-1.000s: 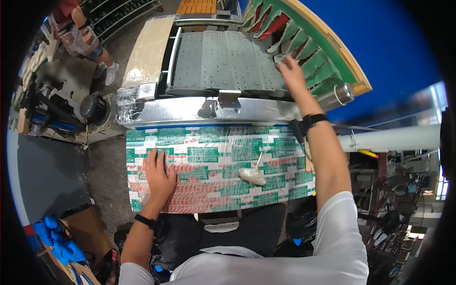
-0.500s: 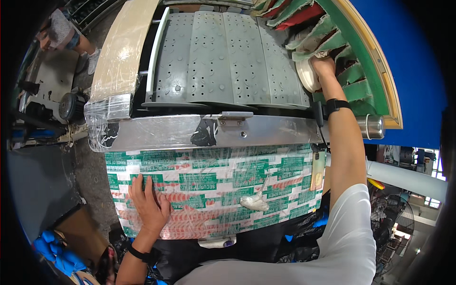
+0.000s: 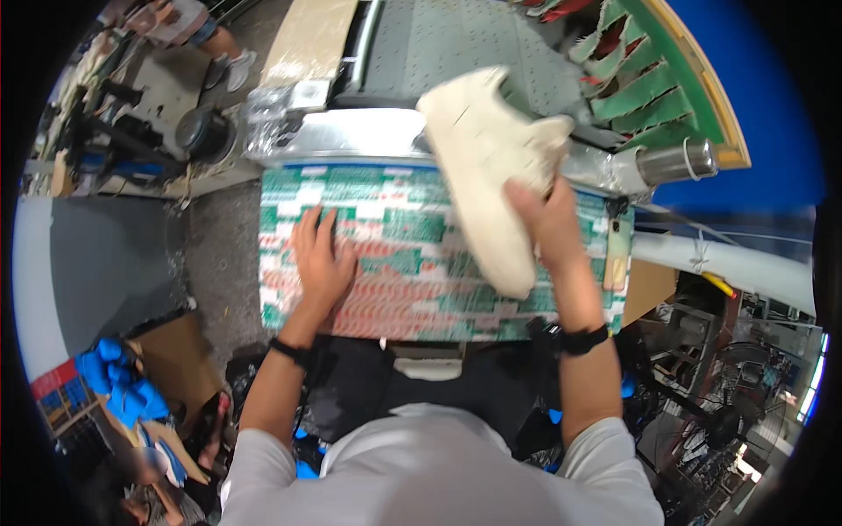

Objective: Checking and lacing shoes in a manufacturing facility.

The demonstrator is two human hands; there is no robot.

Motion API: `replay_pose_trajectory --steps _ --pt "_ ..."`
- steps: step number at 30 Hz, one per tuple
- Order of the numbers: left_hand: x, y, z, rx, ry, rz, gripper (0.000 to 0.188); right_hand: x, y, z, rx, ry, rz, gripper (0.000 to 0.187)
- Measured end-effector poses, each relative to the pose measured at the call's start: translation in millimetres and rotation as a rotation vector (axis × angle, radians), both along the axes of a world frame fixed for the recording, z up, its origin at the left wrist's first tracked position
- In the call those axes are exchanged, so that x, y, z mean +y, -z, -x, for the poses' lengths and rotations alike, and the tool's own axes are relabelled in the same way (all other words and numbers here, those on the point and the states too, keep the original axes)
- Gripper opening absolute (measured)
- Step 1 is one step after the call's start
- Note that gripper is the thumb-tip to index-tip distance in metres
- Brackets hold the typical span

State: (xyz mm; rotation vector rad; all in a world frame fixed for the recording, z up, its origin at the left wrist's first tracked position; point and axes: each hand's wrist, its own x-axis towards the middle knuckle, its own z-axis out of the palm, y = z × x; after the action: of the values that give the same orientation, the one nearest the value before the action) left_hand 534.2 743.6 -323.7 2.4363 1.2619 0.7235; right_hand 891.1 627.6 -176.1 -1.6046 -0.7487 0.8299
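Note:
A cream-coloured shoe [image 3: 478, 167] is gripped at its opening by my right hand [image 3: 551, 223], the thumb on its side. The shoe is held tilted above a work board [image 3: 395, 307] covered in green, white and red printed tape under clear film. My left hand [image 3: 323, 263] lies on the left part of this board, fingers spread, with nothing in it. The shoe hides part of the board's right half and of the metal rail [image 3: 360, 131] behind it.
Beyond the rail is a grey perforated plate conveyor [image 3: 447, 44], with torn green flaps [image 3: 653, 105] at its right. A steel flask [image 3: 671, 164] and a phone [image 3: 619, 250] are at the right. A motor [image 3: 203, 131] and another person [image 3: 197, 35] are at far left.
My right hand has come back from among the green flaps and now holds the shoe over the board. My left hand stays on the board. The view has shifted.

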Motion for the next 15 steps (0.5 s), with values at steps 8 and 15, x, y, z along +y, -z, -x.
replay_pose_trajectory --steps 8,15 --pt "-75 -17 -4 -0.714 -0.047 0.827 0.044 -51 67 190 -0.644 0.008 0.241 0.081" --pt "-111 -51 -14 -0.711 -0.03 0.866 0.052 -96 93 189 -0.464 -0.045 0.127 0.066"
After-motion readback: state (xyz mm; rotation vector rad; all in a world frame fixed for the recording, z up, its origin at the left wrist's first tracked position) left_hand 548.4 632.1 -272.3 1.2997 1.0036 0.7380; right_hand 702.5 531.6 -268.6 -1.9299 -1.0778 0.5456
